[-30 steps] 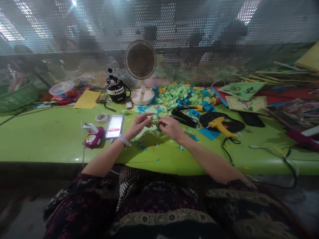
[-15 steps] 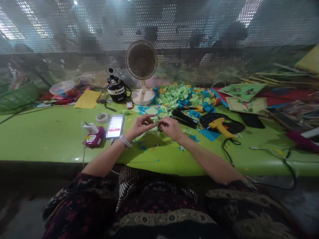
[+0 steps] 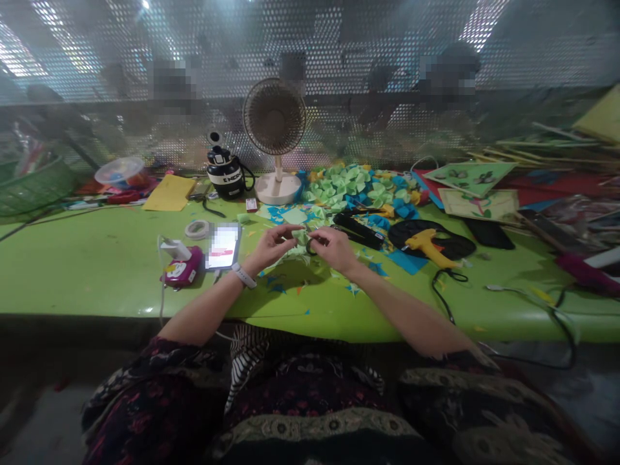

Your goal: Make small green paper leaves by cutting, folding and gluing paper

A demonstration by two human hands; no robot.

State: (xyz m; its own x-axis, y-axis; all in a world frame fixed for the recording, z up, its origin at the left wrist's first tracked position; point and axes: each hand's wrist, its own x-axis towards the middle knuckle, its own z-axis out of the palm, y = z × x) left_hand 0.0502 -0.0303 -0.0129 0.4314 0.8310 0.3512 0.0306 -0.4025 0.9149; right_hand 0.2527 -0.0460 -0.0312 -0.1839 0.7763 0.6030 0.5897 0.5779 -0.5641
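Over the middle of the green table, my left hand pinches a light green paper flower between thumb and fingers. My right hand is closed at the flower's right side, its thumb and forefinger close to the paper. Below those fingertips shows a dark loop that looks like the handle of small scissors; the rest is hidden by the hand. Cut paper scraps in blue, green and orange lie beneath both hands. Behind the right hand rests a black stapler.
A heap of folded paper flowers spreads behind the hands, beside a fan and a black bottle. On the left are a phone, a tape roll and a purple adapter. A yellow glue gun with a cord lies right.
The light green paper has come up into view between my fingertips, unfolded wider than before. My left fingers have drawn slightly back from the right ones. The arms are nearly still.
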